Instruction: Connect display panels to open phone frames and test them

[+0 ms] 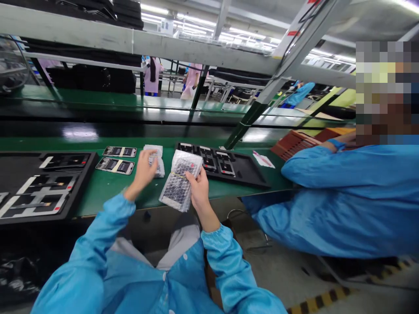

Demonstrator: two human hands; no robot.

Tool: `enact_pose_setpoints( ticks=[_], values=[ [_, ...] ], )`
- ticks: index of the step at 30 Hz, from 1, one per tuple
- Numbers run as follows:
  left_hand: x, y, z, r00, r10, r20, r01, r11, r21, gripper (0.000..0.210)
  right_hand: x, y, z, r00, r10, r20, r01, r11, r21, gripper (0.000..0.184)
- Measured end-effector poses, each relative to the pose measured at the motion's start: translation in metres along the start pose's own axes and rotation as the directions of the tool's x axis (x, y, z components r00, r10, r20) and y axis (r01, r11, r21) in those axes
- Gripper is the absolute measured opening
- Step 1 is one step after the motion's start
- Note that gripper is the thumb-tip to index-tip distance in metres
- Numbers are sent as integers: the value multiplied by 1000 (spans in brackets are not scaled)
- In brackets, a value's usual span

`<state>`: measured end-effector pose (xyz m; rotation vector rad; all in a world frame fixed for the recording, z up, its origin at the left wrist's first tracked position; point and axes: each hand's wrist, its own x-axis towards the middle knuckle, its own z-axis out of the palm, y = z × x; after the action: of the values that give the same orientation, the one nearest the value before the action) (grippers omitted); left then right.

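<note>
My right hand (199, 185) grips a bubble-wrapped bundle (176, 192) by its right side, thumb on top. A thin rubber band circles the bundle's middle, and a dark flat part shows through the wrap. My left hand (144, 170) is open, fingers apart, beside a second bubble-wrapped pack (159, 162) on the green bench; whether the fingertips touch it I cannot tell. Left of that hand lie two opened phone bodies (115, 166) (119, 151), each with a pale strip across a black battery.
A black tray (83, 183) at the left holds several phone parts with red marks. Another black tray (252, 172) with similar parts lies behind the bundle. A co-worker in a blue sleeve (321, 174) sits at the right, near brown slotted racks (291, 146). A slanted post (248, 122) rises behind the bench.
</note>
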<state>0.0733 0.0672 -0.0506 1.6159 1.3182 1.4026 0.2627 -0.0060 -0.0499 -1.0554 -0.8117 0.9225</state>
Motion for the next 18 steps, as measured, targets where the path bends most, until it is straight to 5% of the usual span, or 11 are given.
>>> enact_pose_setpoints(
  ticks=[1,3,4,5,11,15,18],
  values=[
    [-18,7,-1,970,228,85,-234,970,60,25,-1,-3,4,999,-39,10,40,999,-16,69],
    [-51,18,-3,794,563,231,-603,777,180,23,-4,-7,14,994,-95,55,98,994,-48,59],
    [-63,23,-4,723,639,265,-691,679,248,23,-7,-7,19,991,-100,85,105,993,-61,55],
    [-73,26,-5,696,664,271,-716,622,317,21,-11,-7,25,990,-83,113,92,993,-73,51],
    [-119,32,-18,799,521,300,-584,555,592,19,-57,7,37,953,260,157,-235,958,-162,30],
    [-191,16,-25,853,407,327,-517,577,632,26,-112,31,8,903,360,236,-320,928,-192,39],
    [-252,-8,-25,873,140,468,-420,703,574,22,-163,62,-27,822,486,297,-434,872,-228,52]
  ],
)
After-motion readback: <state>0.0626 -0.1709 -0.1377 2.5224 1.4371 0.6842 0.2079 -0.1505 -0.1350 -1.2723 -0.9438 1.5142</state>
